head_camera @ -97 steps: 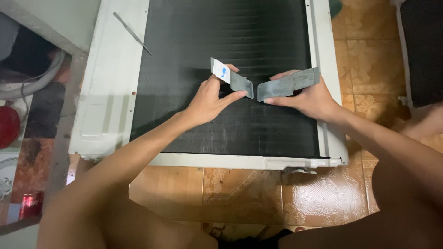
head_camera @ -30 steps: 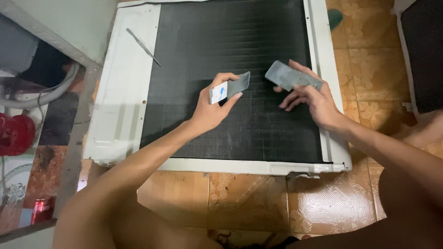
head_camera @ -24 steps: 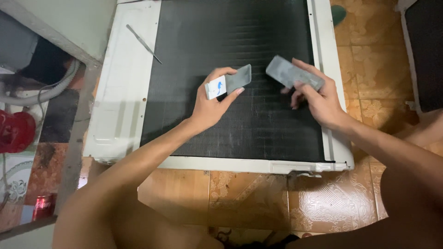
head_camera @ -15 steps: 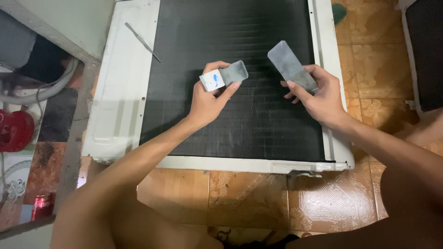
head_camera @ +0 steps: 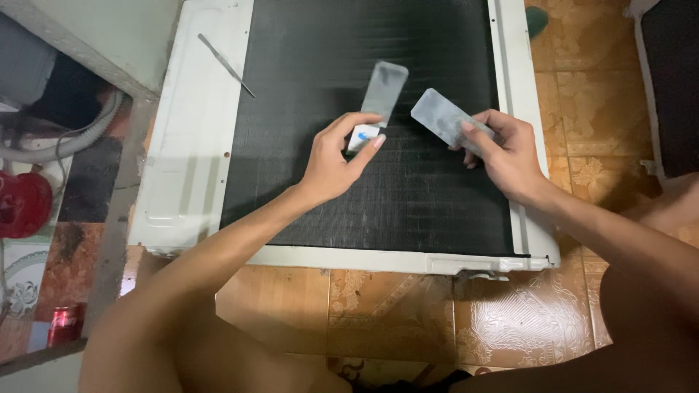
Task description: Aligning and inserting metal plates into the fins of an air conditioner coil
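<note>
Head cam only here: the left hand (head_camera: 331,164) is clamped on a grey strip (head_camera: 382,91) by its white-and-blue end, so the rest sticks up free. The right hand (head_camera: 510,156) pinches a second grey strip (head_camera: 444,116) by one end too. Both hang over the middle of the black finned panel (head_camera: 364,211), which lies flat on the tiled floor (head_camera: 582,94). A thin metal tool (head_camera: 226,64) rests near the white frame's (head_camera: 193,145) far left corner.

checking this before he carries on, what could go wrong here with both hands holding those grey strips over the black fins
The left hand pinches its grey strip only at the white end, so it could slip onto the finned panel. The right hand holds the other strip just above the fins, which might bend if pressed. The thin metal tool lies loose on the white frame and could get knocked off.
</note>
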